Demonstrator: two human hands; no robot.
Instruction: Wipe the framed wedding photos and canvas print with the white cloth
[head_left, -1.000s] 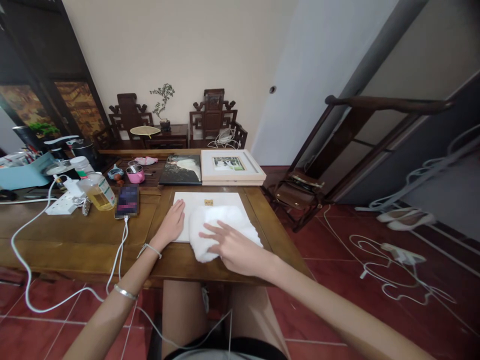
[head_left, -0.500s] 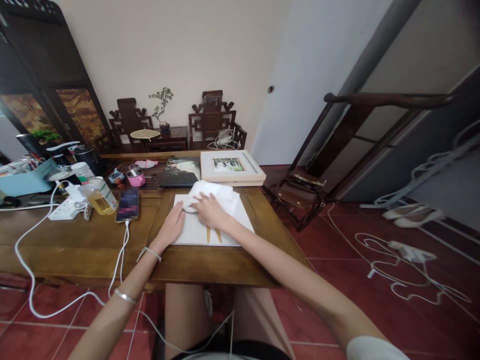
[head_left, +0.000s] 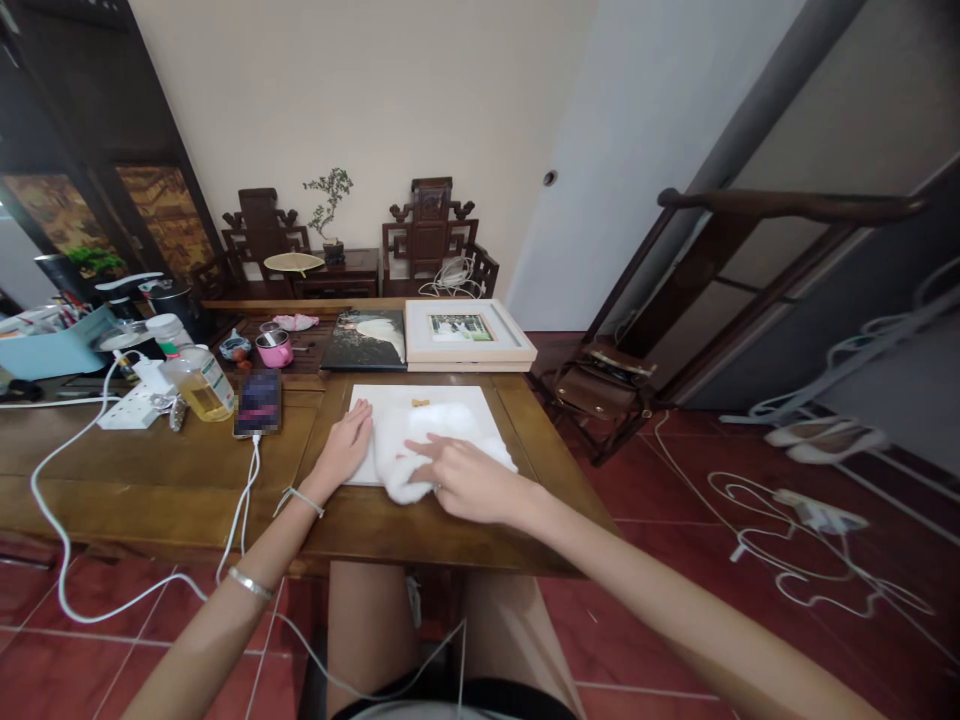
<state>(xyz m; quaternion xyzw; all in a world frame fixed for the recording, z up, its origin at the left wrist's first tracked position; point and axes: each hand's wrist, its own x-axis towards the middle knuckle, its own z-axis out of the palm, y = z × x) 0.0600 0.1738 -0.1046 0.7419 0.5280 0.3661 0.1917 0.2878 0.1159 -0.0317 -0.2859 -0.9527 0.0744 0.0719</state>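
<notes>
A white board (head_left: 469, 397) lies flat on the wooden table in front of me, with a small gold mark (head_left: 421, 403) showing near its top. Most of its face is covered by a fluffy white cloth (head_left: 420, 427), which hangs over the board's near edge. My right hand (head_left: 469, 478) presses on this cloth and grips it, with the fingers pointing left. Along the left edge of the board rests my left hand (head_left: 349, 440), flat with its fingers stretched out and nothing in it.
Behind the board are a white framed picture (head_left: 517, 352) and a dark picture panel (head_left: 352, 350). To the left are a phone (head_left: 257, 405) on a cable, a bottle of yellow liquid (head_left: 206, 390), a pink cup (head_left: 274, 350) and a power strip (head_left: 131, 412). A chair (head_left: 600, 375) holds a brown bag.
My right hand has drawn the cloth from the upper part of the board down toward me. The gold mark at the top now shows, while the lower gold marks are covered. My left hand stays put.
</notes>
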